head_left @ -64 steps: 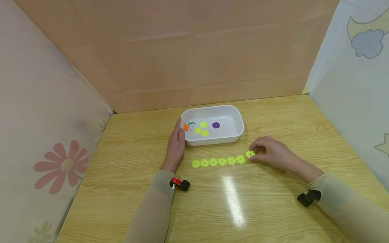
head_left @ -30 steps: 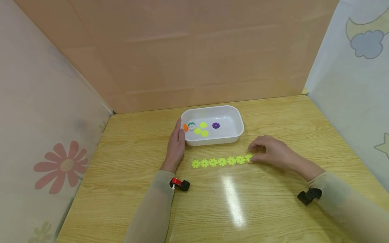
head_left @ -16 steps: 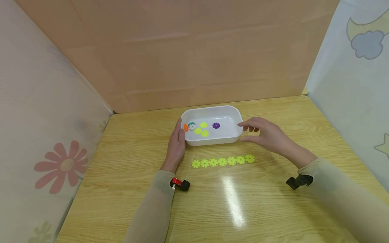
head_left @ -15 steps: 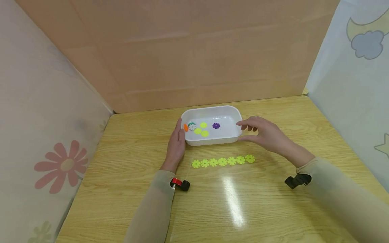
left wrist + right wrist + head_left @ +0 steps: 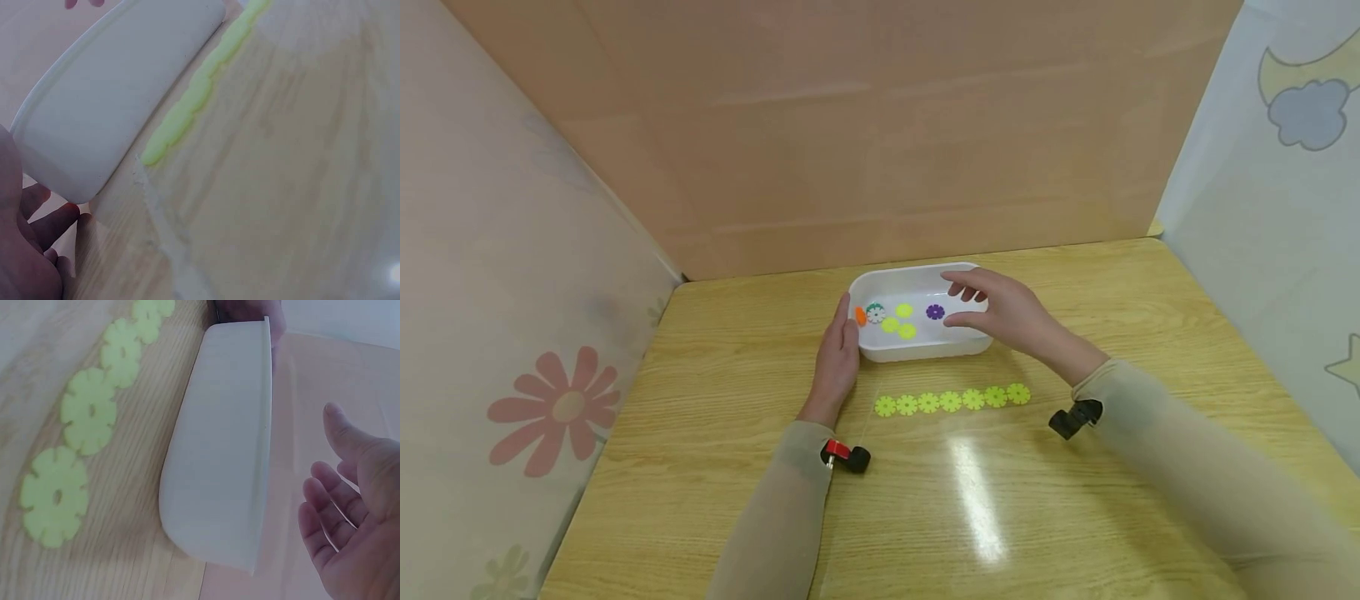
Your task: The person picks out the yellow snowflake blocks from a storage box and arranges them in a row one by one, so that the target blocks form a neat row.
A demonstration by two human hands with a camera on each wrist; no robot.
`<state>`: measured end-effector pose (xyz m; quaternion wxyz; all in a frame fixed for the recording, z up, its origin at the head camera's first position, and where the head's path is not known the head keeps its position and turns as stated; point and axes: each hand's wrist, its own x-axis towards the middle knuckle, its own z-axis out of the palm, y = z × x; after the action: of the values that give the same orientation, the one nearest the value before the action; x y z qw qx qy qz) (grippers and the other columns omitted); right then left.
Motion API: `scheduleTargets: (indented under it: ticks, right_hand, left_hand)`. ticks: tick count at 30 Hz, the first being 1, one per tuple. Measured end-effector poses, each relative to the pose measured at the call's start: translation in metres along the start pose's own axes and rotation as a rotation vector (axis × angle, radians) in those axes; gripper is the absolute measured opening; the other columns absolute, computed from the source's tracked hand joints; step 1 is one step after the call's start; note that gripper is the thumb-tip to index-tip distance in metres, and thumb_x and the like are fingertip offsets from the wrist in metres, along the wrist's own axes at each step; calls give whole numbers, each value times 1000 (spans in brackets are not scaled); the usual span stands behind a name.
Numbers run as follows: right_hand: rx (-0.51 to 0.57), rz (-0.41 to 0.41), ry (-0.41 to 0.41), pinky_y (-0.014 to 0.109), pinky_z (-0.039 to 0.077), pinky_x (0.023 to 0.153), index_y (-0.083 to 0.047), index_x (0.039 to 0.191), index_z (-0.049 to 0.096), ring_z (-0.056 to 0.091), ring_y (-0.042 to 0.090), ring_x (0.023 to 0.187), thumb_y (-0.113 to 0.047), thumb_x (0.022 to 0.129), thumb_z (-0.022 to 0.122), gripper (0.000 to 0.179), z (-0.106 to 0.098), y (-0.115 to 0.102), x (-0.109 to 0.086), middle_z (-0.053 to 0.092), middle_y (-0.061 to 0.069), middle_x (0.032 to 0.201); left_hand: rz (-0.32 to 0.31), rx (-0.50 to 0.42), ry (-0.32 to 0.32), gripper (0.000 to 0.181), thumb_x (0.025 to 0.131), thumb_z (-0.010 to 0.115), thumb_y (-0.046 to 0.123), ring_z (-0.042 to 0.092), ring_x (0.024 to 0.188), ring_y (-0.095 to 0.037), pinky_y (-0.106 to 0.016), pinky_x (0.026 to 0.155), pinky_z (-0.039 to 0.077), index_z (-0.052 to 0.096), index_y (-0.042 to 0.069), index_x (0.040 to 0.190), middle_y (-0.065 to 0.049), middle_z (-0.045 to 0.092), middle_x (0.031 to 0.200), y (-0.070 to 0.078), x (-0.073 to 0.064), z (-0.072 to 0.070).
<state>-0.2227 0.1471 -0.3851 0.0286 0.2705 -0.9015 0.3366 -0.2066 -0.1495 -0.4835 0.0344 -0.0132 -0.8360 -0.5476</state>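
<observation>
My left hand lies along the left end of a white plastic bin, its fingers against the outer wall. In the left wrist view its fingertips meet the bin's lower corner. Above the right part of the bin hovers my right hand, thumb and fingers spread apart with nothing between them. Just left of its fingertips is a purple notched flower disc on the bin floor. Yellow discs, a white disc, a green one partly beneath it and an orange one lie further left.
In front of the bin, several yellow flower discs lie in a straight row on the wooden table. A thin pale line runs down the table by the row's left end. Walls enclose the table's back and sides.
My right hand has set a yellow disc at the right end of the row, let go, and moved up and left over the bin. The left hand stays at the bin.
</observation>
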Motion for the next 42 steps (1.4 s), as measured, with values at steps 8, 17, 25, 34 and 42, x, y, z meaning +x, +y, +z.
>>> scheduleTargets:
  ticks: [8,17,25,34,42]
  right_hand:
    - [31,30,-17,53,54,101,-5,154,64,66,37,113,-21,94,92,68,17,-2,28,72,12,122]
    - [-24,54,-62,47,56,98,-7,155,65,68,29,110,-26,98,88,64,35,5,52,74,14,127]
    - [-21,93,-93,47,56,97,-7,153,66,67,28,111,-26,100,86,60,46,9,66,74,15,128]
    - [-43,160,-135,44,54,94,-10,151,68,65,26,109,-27,99,87,58,52,12,79,74,10,123]
    - [-26,182,-163,42,54,92,-10,150,69,64,25,105,-26,99,87,56,60,22,87,74,9,122]
  left_hand:
    - [-21,6,-5,60,121,28,44,20,167,-15,-44,136,19,19,30,179,11,23,181,0,-1,0]
    - [-28,9,-7,60,121,29,44,21,167,-17,-47,136,20,19,33,179,10,25,181,0,-2,0]
    - [-24,6,-11,60,121,30,43,21,167,-17,-47,136,20,19,30,179,9,25,181,0,-2,1]
    - [-36,10,-3,59,121,31,44,23,167,-19,-50,135,21,20,34,178,7,27,181,1,-2,0]
    - [-39,17,-3,59,121,31,44,23,167,-19,-49,135,21,20,34,178,7,27,181,2,0,0]
